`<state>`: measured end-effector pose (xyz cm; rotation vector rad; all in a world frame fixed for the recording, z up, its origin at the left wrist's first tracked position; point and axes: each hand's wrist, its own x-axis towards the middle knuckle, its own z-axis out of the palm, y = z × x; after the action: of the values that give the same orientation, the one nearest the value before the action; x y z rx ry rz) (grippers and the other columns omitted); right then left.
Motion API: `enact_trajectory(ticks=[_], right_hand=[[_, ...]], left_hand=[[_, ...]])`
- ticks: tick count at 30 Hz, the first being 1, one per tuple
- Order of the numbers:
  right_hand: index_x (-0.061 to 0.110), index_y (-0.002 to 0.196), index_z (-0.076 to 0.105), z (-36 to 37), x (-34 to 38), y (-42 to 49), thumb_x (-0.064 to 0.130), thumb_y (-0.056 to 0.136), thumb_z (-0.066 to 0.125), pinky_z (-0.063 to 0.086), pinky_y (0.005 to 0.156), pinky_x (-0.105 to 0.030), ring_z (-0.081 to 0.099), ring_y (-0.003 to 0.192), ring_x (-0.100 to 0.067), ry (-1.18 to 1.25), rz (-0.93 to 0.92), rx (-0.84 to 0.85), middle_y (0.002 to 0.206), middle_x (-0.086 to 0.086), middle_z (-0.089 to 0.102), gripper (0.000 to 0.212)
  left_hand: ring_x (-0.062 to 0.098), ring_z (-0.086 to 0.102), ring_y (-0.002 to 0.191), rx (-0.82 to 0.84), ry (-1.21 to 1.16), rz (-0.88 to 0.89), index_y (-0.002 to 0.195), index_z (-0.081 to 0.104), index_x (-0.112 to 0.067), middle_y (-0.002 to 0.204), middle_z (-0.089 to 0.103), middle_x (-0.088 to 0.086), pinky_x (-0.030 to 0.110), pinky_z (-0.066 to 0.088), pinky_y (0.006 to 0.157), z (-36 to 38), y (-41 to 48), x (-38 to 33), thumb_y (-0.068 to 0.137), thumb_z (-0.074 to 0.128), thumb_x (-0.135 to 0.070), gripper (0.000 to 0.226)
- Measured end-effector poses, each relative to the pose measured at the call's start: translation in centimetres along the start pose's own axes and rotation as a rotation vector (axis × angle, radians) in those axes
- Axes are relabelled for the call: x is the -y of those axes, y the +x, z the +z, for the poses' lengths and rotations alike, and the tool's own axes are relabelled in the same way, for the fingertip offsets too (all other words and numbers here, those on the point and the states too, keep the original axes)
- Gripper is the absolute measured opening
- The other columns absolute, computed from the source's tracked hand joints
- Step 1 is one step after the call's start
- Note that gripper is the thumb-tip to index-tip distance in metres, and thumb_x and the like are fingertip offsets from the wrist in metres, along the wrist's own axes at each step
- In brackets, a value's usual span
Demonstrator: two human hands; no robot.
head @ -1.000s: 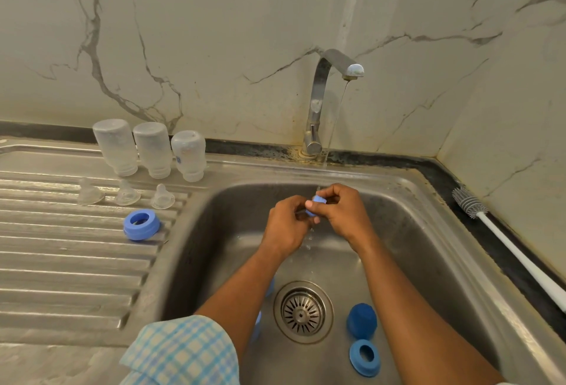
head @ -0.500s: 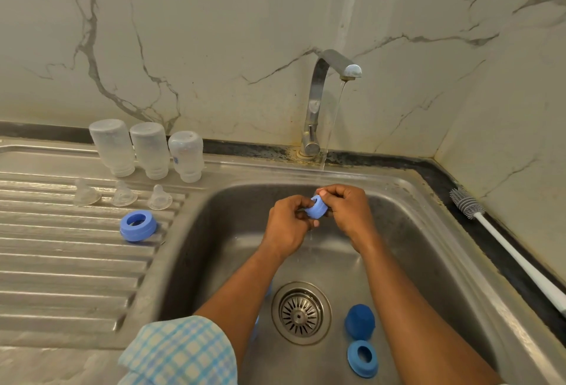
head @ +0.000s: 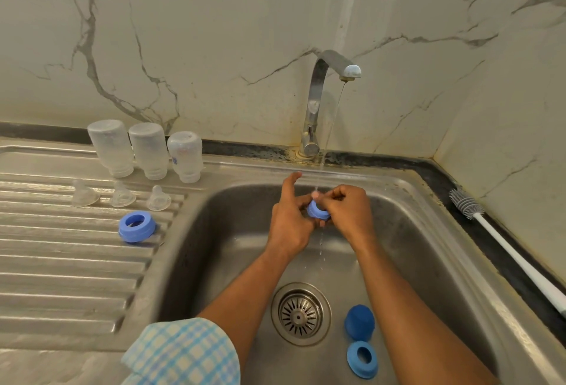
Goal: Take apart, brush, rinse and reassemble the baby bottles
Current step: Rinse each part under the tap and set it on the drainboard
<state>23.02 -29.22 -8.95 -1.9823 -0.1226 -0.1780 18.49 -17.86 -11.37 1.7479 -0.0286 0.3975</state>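
Both hands hold a blue screw ring (head: 317, 210) under the thin stream from the tap (head: 324, 93), over the sink (head: 428, 231). My left hand (head: 289, 222) grips the ring from the left with its index finger pointing up. My right hand (head: 349, 213) pinches the ring from the right. Three clear bottles (head: 147, 150) stand upside down on the drainboard (head: 61, 262), with three clear teats (head: 122, 196) in front of them and another blue ring (head: 136, 227). A dark blue cap (head: 359, 326) and a blue ring (head: 363, 358) lie in the sink by the drain (head: 300, 313).
A white-handled bottle brush (head: 502, 246) lies on the dark counter strip to the right of the sink. Marble walls close the back and the right side. A checked sleeve (head: 183, 354) shows at the bottom.
The ring has turned between my hands under the water. My left index finger has lifted and now points up.
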Motion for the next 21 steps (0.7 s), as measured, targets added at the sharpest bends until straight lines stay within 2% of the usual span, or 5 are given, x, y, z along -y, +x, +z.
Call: enact_trajectory(ticks=[6, 9, 13, 18, 21], right_hand=[[0.006, 0.109, 0.068, -0.3, 0.2, -0.2, 0.004, 0.089, 0.069, 0.061, 0.079, -0.040, 0.073, 0.086, -0.024, 0.191, 0.117, 0.285, 0.103, -0.012, 0.072, 0.020], [0.005, 0.099, 0.070, -0.5, 0.0, -0.1, 0.002, 0.096, 0.057, 0.062, 0.074, -0.041, 0.074, 0.076, -0.027, 0.212, 0.141, 0.213, 0.099, -0.017, 0.073, 0.013], [0.007, 0.084, 0.069, -0.3, -0.1, 0.1, 0.010, 0.092, 0.067, 0.062, 0.069, -0.045, 0.073, 0.070, -0.027, 0.153, 0.083, 0.097, 0.088, -0.016, 0.073, 0.009], [0.013, 0.099, 0.067, -0.1, 0.2, -0.5, 0.018, 0.080, 0.080, 0.058, 0.073, -0.026, 0.071, 0.085, -0.016, 0.119, 0.042, 0.273, 0.094, -0.005, 0.073, 0.024], [0.019, 0.095, 0.070, 0.1, 0.1, -0.4, 0.025, 0.088, 0.073, 0.057, 0.076, -0.030, 0.069, 0.082, -0.016, 0.056, 0.046, 0.297, 0.089, -0.002, 0.074, 0.010]], left_hand=[[-0.005, 0.064, 0.087, -0.075, 0.003, -0.044, 0.152, 0.029, -0.019, 0.110, 0.071, 0.002, 0.002, 0.047, 0.070, -1.1, 0.1, 0.3, 0.082, 0.074, 0.007, 0.087], [-0.002, 0.065, 0.092, -0.036, 0.008, -0.038, 0.150, 0.031, -0.019, 0.113, 0.073, 0.008, 0.002, 0.046, 0.076, -1.0, 0.3, 0.7, 0.078, 0.077, 0.008, 0.089], [-0.006, 0.064, 0.093, -0.004, 0.027, -0.011, 0.150, 0.031, -0.019, 0.115, 0.072, 0.008, 0.001, 0.044, 0.078, -0.6, 0.3, 0.6, 0.081, 0.075, 0.008, 0.086], [-0.006, 0.062, 0.090, -0.039, 0.033, -0.015, 0.152, 0.026, -0.025, 0.117, 0.067, 0.000, 0.001, 0.045, 0.071, -0.9, 0.3, 0.4, 0.087, 0.067, 0.009, 0.084], [0.000, 0.066, 0.091, -0.054, 0.031, 0.005, 0.152, 0.025, -0.029, 0.111, 0.070, -0.002, 0.006, 0.049, 0.074, -0.9, 0.3, 0.5, 0.088, 0.069, 0.002, 0.083]])
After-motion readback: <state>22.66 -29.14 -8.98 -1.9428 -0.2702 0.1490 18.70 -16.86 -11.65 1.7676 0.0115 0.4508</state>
